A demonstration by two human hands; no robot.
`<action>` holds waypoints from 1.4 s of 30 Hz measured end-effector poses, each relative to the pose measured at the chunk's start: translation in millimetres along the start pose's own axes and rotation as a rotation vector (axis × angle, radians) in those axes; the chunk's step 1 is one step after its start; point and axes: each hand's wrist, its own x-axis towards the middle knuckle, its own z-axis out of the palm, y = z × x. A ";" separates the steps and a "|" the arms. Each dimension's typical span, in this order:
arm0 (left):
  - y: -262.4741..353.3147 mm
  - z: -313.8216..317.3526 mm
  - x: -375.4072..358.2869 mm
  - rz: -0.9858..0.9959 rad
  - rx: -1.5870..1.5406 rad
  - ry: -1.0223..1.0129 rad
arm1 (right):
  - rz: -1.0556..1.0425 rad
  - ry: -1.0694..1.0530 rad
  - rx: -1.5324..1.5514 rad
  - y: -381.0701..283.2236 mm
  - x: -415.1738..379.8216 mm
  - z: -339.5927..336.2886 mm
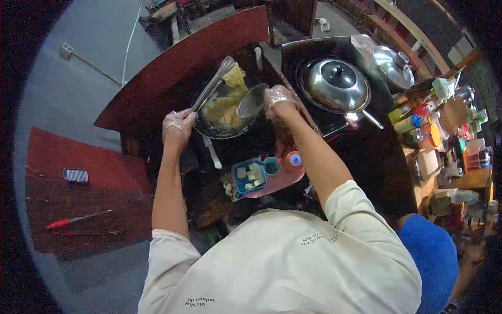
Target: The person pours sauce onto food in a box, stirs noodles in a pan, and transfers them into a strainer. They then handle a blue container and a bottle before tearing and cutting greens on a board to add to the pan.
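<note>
My left hand (178,126), in a clear plastic glove, is closed on the lower end of long metal tongs (210,88). Yellow noodles (234,77) are at the tongs' far tip, above a dark pan (219,135) that holds more noodles and liquid. My right hand (278,98), gloved too, is closed at the right side of the pan on the handle of a round mesh strainer (253,102). The strainer is over the pan's right part. Below the pan stands a blue basket (235,180) with pale blocks in it.
A wok with a domed steel lid (334,86) is on the right, another steel lid (393,68) behind it. A green cup (272,166) and an orange container (294,160) stand near the basket. Bottles crowd the far right, by a person in blue (429,261). Red-handled tongs (65,223) lie left.
</note>
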 end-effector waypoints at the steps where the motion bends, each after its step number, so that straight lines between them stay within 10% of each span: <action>1: -0.8 -7.0 1.0 0.049 0.022 -0.014 | -0.185 -0.107 -0.266 5.3 8.5 4.0; 5: -0.9 -26.8 0.0 0.016 -0.190 -0.075 | -0.372 -0.082 -0.464 11.0 32.9 33.9; 8: 11.8 -38.8 0.1 -0.001 -0.157 -0.130 | -0.074 -0.185 -0.328 21.7 58.5 60.0; 14: 56.9 -31.2 9.8 0.480 0.751 -0.152 | -0.308 -0.147 -0.673 20.1 49.6 54.4; 23: 94.2 -83.7 22.8 0.665 0.949 -0.084 | -0.416 0.049 -0.580 53.4 64.3 74.0; 34: 33.9 -43.9 77.0 0.136 0.866 -0.407 | -0.438 -0.118 -0.646 33.9 74.8 13.0; 36: 31.1 -17.6 83.1 0.155 0.824 -0.426 | -0.210 -0.205 -0.011 57.1 99.8 27.0; 42: 19.2 31.9 76.8 0.142 0.726 -0.413 | -0.406 -0.137 0.024 85.3 142.9 36.5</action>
